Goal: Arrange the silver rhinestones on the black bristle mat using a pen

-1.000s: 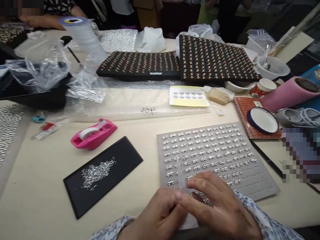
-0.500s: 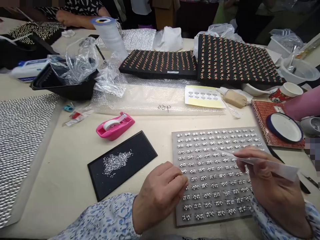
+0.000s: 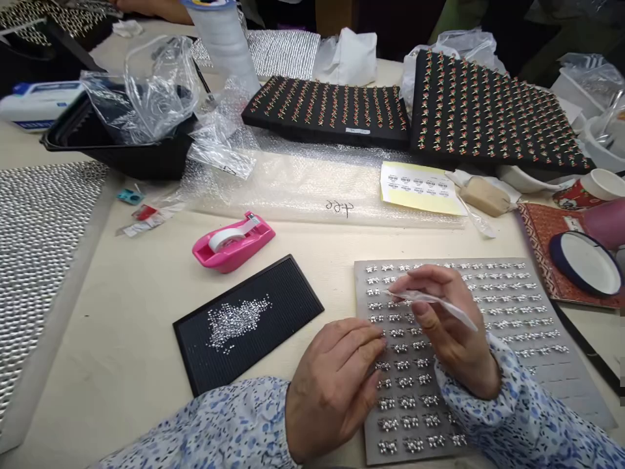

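The right hand (image 3: 452,326) pinches a clear strip (image 3: 461,316) between thumb and fingertips, closed near its middle. The strip hangs just above the upper left rows of the grey foam board (image 3: 566,384).

- Handling: the strip is judged very light, thin and flexible, and possibly adhesive. Hold it at the edges, with light pressure.
- Appearance: narrow, transparent and faintly glossy, with both ends projecting past the fingers.

The left hand (image 3: 336,381) rests on the board's left edge, fingers loosely curled and holding nothing visible. Small silver ornaments (image 3: 493,303) fill the board in rows. A black tray (image 3: 293,293) of loose silver beads lies to the left.
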Available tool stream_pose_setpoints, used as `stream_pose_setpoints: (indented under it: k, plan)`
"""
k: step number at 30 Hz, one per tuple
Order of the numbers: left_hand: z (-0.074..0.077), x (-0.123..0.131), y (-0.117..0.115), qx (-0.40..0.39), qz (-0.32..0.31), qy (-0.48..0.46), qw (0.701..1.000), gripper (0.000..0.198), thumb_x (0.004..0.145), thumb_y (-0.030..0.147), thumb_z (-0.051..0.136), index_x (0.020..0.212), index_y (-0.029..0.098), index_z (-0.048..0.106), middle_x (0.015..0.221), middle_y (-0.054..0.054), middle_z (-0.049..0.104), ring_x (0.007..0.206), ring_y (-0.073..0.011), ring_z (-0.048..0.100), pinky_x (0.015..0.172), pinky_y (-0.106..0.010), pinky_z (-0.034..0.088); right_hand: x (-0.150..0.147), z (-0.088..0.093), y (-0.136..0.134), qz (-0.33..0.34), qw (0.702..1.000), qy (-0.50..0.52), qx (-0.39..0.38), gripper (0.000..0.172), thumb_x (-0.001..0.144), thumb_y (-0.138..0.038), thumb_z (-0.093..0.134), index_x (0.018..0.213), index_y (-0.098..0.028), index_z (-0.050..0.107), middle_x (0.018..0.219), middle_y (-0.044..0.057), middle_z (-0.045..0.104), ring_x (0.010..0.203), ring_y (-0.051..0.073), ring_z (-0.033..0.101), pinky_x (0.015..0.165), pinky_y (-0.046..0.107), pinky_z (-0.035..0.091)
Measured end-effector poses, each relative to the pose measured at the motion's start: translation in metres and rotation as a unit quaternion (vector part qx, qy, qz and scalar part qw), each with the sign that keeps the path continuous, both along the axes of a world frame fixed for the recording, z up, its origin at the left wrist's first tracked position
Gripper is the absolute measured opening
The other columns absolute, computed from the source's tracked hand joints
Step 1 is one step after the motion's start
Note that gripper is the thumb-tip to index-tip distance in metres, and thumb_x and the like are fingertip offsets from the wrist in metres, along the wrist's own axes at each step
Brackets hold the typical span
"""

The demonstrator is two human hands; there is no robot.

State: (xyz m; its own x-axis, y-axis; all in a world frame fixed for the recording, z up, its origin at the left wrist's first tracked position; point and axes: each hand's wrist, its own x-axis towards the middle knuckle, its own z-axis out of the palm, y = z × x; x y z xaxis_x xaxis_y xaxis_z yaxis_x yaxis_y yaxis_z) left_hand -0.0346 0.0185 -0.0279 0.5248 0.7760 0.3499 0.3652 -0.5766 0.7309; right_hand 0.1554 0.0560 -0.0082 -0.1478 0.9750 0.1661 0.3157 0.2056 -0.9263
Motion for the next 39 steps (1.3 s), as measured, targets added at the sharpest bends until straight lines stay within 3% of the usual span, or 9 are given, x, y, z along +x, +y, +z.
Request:
stream_pose_setpoints:
  k: [7,16,39]
  plan:
    - [-0.0019,-0.0026,0.0054,-0.067,0.034,-0.054,0.996,0.027,0.083,0.005,0.046,0.109,0.007,0.053,0.107,-0.013,0.056,0.102,-0.0229,0.048,0.090,-0.043,0.042,0.0013,-0.0018,0.0033,0.072,0.987,-0.108,0.091,0.023,0.089,-0.020,0.038,0.096,-0.019,0.060,0.095,0.005,0.064,0.097,0.017,0.058,0.086,0.041,0.048]
    - [-0.0021,-0.0013,0.0061,-0.091,0.034,-0.059,0.994,0.024,0.085,0.007,0.044,0.106,0.008,0.054,0.102,-0.012,0.054,0.099,-0.0228,0.047,0.089,-0.043,0.042,-0.0002,-0.0044,0.0017,0.083,0.989,-0.102,0.062,0.025,0.089,-0.019,0.036,0.101,-0.019,0.058,0.102,0.006,0.064,0.101,0.016,0.058,0.087,0.038,0.049]
    - [-0.0036,0.0000,0.0053,-0.091,0.039,-0.048,0.994,0.019,0.086,0.008,0.044,0.100,0.006,0.057,0.097,-0.013,0.056,0.097,-0.0229,0.047,0.087,-0.041,0.041,-0.0002,-0.0078,0.0030,0.079,0.985,-0.126,0.086,0.027,0.085,-0.010,0.043,0.100,-0.022,0.061,0.100,0.002,0.066,0.097,0.016,0.061,0.085,0.035,0.051]
